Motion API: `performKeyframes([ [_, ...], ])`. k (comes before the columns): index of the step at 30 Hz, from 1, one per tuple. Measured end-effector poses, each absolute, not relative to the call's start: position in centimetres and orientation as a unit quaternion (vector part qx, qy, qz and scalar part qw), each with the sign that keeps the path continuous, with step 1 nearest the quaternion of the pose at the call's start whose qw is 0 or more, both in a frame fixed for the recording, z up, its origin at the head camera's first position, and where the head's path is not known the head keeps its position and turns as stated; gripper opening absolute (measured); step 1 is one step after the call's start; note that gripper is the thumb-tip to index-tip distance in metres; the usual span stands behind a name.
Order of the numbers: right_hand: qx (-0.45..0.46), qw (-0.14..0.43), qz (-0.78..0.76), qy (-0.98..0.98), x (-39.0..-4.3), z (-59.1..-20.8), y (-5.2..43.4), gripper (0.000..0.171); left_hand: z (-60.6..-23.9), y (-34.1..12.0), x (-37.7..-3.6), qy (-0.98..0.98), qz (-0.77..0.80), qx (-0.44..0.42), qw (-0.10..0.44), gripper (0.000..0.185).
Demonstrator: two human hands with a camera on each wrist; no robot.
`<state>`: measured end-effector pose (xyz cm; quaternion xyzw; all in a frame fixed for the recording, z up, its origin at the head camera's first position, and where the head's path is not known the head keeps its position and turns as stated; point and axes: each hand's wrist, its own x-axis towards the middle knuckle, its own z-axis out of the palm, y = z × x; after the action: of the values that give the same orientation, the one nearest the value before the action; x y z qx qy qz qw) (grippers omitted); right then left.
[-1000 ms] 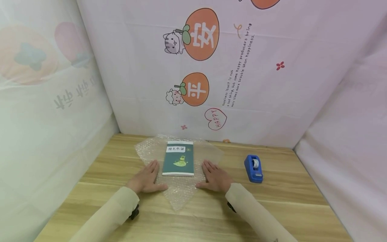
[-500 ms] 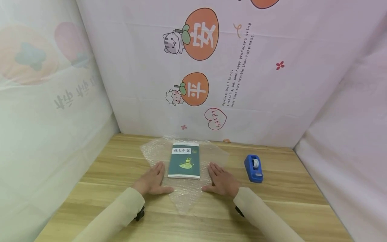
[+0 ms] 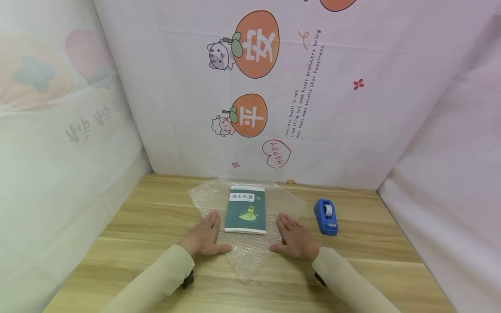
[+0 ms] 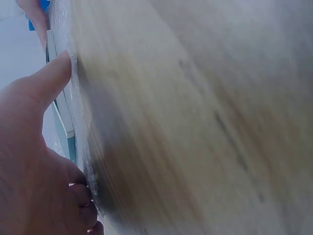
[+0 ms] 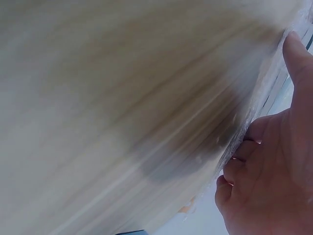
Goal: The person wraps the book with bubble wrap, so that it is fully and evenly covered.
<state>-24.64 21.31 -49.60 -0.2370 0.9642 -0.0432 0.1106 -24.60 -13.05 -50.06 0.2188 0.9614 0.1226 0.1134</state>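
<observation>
A green booklet (image 3: 245, 211) with white edges and a yellow drawing lies face up on a sheet of clear bubble wrap (image 3: 246, 256). One corner of the sheet points toward the person. My left hand (image 3: 205, 235) rests on the sheet's left edge, fingers straight and thumb spread inward. Mirroring it, my right hand (image 3: 296, 237) presses the right edge, its fingers also straight. Neither hand touches the booklet in the head view. From the left wrist, the thumb (image 4: 56, 73) meets the wrap's edge beside the booklet.
A blue tape dispenser (image 3: 326, 217) with a roll in it stands right of the right hand. The wooden table (image 3: 156, 226) ends at printed cloth (image 3: 188, 148) behind and at pale cloth on both sides.
Both hands have slid the bubble wrap, with the booklet on it, to the right and slightly toward the person. The tape dispenser has stayed in place on the table.
</observation>
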Motion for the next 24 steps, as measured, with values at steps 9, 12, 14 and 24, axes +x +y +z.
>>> performKeyframes([
  [9,-0.243,0.109,-0.039,0.963,-24.4,-49.5,23.0,0.106,-50.3,-11.5,-24.5,0.962,0.117,0.221,0.110,0.117],
  [12,-0.242,0.109,-0.034,0.964,-24.3,-49.5,23.4,0.105,-50.4,-11.1,-24.5,0.962,0.117,0.223,0.108,0.117],
  [14,-0.242,0.107,-0.035,0.964,-24.2,-49.4,23.6,0.105,-50.4,-10.8,-24.5,0.962,0.115,0.223,0.106,0.117],
  [24,-0.255,0.078,-0.038,0.963,-24.2,-49.5,24.9,0.104,-50.3,-9.6,-24.5,0.965,0.103,0.219,0.105,0.117],
])
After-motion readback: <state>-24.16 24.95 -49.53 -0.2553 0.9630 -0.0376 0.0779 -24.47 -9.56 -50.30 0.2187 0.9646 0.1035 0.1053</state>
